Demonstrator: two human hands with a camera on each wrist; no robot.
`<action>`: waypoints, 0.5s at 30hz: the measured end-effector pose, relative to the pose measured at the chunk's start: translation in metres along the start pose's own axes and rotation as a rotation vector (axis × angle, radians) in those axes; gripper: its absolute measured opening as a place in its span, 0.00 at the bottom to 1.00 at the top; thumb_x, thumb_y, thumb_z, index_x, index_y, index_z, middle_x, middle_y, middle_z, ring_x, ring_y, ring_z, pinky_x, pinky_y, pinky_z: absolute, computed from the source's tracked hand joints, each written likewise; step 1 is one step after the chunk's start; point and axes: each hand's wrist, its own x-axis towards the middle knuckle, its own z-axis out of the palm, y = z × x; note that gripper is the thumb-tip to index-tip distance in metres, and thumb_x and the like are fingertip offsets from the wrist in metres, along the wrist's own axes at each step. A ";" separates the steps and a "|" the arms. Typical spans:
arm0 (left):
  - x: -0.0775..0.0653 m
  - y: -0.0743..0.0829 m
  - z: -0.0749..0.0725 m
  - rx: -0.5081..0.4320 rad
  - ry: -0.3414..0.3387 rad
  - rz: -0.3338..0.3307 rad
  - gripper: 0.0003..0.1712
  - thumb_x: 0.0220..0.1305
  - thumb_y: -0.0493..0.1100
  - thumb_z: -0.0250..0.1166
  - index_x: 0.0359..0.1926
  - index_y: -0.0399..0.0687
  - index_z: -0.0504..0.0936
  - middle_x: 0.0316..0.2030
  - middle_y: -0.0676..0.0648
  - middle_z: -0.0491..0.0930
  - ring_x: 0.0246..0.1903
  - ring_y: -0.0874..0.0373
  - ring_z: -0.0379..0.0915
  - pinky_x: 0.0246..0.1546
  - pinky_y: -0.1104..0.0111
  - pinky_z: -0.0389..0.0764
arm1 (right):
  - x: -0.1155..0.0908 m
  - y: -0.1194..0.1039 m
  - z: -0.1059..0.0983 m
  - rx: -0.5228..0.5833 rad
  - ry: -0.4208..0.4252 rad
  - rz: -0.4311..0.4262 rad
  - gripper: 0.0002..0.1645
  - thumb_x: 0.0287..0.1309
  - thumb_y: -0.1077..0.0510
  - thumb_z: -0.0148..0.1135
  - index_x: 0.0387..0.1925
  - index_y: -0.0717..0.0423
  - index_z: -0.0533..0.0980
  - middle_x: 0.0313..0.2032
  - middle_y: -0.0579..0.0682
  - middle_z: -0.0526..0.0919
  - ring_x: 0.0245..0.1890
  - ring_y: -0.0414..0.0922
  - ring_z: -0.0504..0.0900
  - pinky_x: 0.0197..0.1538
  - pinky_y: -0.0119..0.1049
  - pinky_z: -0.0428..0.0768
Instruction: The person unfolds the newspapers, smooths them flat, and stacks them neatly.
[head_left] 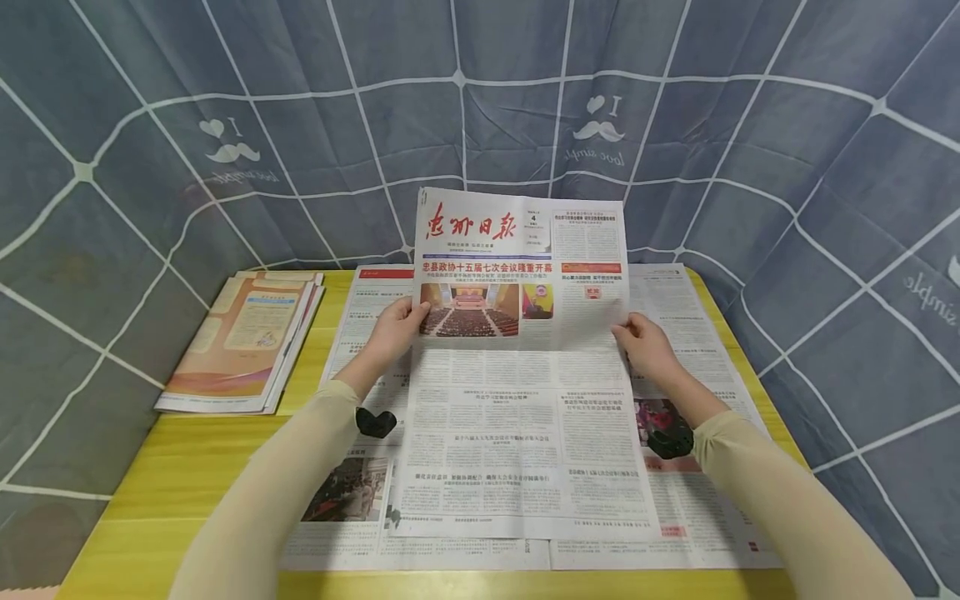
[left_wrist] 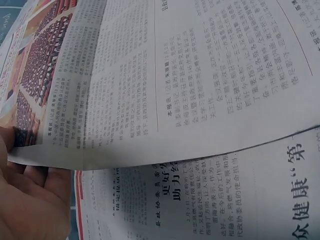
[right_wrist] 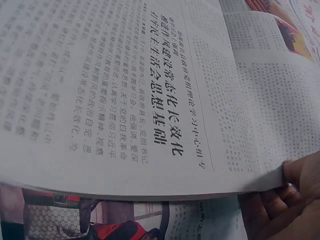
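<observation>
Both hands hold one newspaper [head_left: 517, 367] by its left and right edges, front page up, with a red masthead at the far end. My left hand [head_left: 397, 329] pinches the left edge beside the large photo, thumb on top and fingers beneath. On the opposite edge my right hand [head_left: 647, 342] pinches at about the same height. A crease crosses the paper between the hands, and its upper part tilts up toward the curtain. In the left wrist view, the left hand [left_wrist: 35, 200] has its fingers under the sheet. The right wrist view shows the right hand [right_wrist: 282, 200] gripping the edge likewise.
Beneath lies another spread newspaper [head_left: 352, 550] on the yellow table [head_left: 187, 467]. A stack of booklets [head_left: 240, 342] sits at the table's left. A grey-blue curtain [head_left: 517, 117] with white grid lines surrounds the back and sides.
</observation>
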 end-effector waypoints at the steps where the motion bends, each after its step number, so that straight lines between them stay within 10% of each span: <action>1: 0.000 0.000 0.001 0.013 -0.001 -0.002 0.26 0.80 0.56 0.52 0.64 0.42 0.77 0.51 0.41 0.82 0.46 0.51 0.73 0.45 0.59 0.70 | 0.000 0.000 -0.001 -0.003 0.005 0.007 0.21 0.80 0.45 0.49 0.50 0.61 0.71 0.33 0.56 0.71 0.28 0.49 0.68 0.29 0.39 0.70; 15: 0.003 -0.013 0.010 0.222 -0.018 -0.068 0.14 0.80 0.47 0.54 0.45 0.40 0.78 0.25 0.47 0.69 0.21 0.59 0.60 0.22 0.67 0.63 | 0.001 -0.002 0.000 -0.024 -0.008 0.083 0.15 0.78 0.55 0.50 0.45 0.66 0.73 0.33 0.56 0.74 0.32 0.49 0.72 0.33 0.40 0.71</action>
